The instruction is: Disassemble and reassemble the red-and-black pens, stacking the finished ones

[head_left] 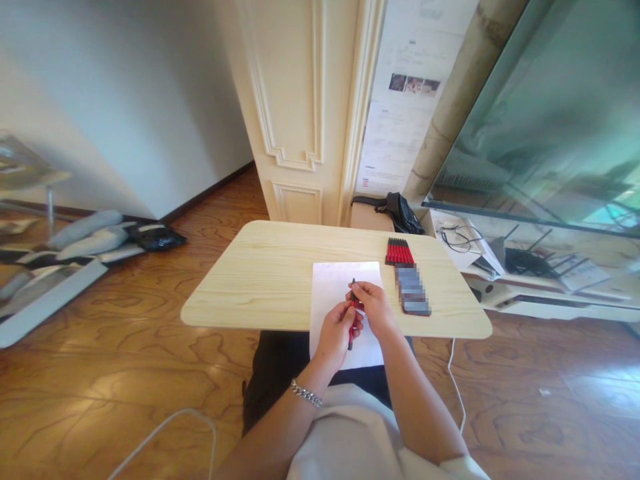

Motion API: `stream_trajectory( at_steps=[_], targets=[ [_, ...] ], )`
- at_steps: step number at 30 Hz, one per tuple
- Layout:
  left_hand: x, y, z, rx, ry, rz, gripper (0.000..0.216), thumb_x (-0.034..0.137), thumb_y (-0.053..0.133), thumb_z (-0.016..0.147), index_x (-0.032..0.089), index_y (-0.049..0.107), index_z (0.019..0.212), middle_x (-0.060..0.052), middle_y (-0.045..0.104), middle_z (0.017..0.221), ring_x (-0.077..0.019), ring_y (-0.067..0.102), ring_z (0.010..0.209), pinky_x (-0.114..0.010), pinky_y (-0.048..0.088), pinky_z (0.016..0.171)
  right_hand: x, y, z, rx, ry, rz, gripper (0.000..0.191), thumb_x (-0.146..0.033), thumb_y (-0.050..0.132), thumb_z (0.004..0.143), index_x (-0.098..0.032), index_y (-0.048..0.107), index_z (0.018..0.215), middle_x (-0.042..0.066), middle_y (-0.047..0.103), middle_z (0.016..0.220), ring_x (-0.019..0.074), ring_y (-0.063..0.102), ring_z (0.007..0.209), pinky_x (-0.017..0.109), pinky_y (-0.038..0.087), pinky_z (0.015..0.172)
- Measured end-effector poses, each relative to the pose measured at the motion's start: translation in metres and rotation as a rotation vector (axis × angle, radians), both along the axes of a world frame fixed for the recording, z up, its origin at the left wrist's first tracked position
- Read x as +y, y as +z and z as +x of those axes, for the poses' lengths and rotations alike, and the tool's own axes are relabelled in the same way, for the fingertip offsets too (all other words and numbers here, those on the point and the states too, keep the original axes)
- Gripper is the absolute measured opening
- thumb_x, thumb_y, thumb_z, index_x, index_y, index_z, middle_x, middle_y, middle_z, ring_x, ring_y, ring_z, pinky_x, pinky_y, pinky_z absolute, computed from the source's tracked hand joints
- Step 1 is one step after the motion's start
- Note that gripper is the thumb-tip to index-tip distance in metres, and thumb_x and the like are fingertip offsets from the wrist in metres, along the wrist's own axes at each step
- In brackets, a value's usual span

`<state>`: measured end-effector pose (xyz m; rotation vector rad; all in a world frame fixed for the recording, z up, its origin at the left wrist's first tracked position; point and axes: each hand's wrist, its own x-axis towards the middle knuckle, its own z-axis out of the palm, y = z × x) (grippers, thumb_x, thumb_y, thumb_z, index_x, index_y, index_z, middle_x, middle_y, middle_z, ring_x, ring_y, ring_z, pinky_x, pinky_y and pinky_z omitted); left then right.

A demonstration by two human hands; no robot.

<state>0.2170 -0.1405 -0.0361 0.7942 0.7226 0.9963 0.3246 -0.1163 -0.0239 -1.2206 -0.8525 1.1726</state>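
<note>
A red pen with black ends (351,338) is held in both hands above a white sheet of paper (327,283). My left hand (337,331) is closed round its red lower barrel. Fingers of my right hand (373,305) pinch the pen near its black upper end. The paper lies at the near edge of the small light-wood table (250,280) and hangs past it toward my lap. To the right of the paper is a row of several red and black pens (399,252). Just below them lies a phone-like flat device (413,290), its screen blurred out.
Behind the table stand a cream panelled door (295,87) and a black bag (400,212) on a box. A low white cabinet (545,303) under a large dark screen (550,120) is at right. A white cable (453,373) hangs by the table's right side.
</note>
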Motion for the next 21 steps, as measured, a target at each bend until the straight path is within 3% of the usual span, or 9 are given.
stream_trajectory(
  at_steps=[3,8,14,21],
  targets=[
    [0.000,0.001,0.000,-0.011,0.004,0.016,0.033,0.043,0.064,0.077,0.014,0.061,0.093,-0.002,0.057,0.071,-0.0086,0.051,0.056,-0.020,0.033,0.046,0.000,0.001,0.001,-0.003,0.033,-0.036,0.040,-0.052,0.061,0.075,-0.017,0.066,0.093,0.006,0.068,0.082,0.0132,0.058,0.060,0.024,0.041,0.051],
    [0.000,0.000,0.000,0.000,-0.003,0.013,0.035,0.041,0.064,0.077,0.016,0.059,0.100,-0.001,0.056,0.069,-0.0081,0.050,0.053,-0.019,0.030,0.044,0.000,0.002,0.004,-0.054,-0.002,0.001,0.032,-0.045,0.068,0.071,-0.018,0.066,0.087,0.003,0.066,0.072,0.0133,0.058,0.063,0.025,0.043,0.058],
    [0.000,0.000,-0.003,0.018,-0.008,-0.023,0.042,0.040,0.067,0.073,0.018,0.058,0.107,0.002,0.053,0.063,-0.0071,0.044,0.047,-0.018,0.024,0.041,0.004,0.013,0.012,-0.008,0.097,-0.050,0.034,-0.045,0.063,0.073,-0.018,0.068,0.094,0.008,0.071,0.087,0.0166,0.063,0.075,0.027,0.043,0.063],
    [-0.004,0.000,-0.012,0.031,-0.045,-0.012,0.038,0.041,0.065,0.075,0.018,0.060,0.105,0.001,0.053,0.064,-0.0063,0.042,0.046,-0.019,0.021,0.041,0.039,0.026,0.031,0.130,-0.047,-0.011,0.035,-0.042,0.069,0.067,-0.018,0.068,0.092,0.008,0.071,0.089,0.0140,0.061,0.068,0.024,0.040,0.056]
  ],
)
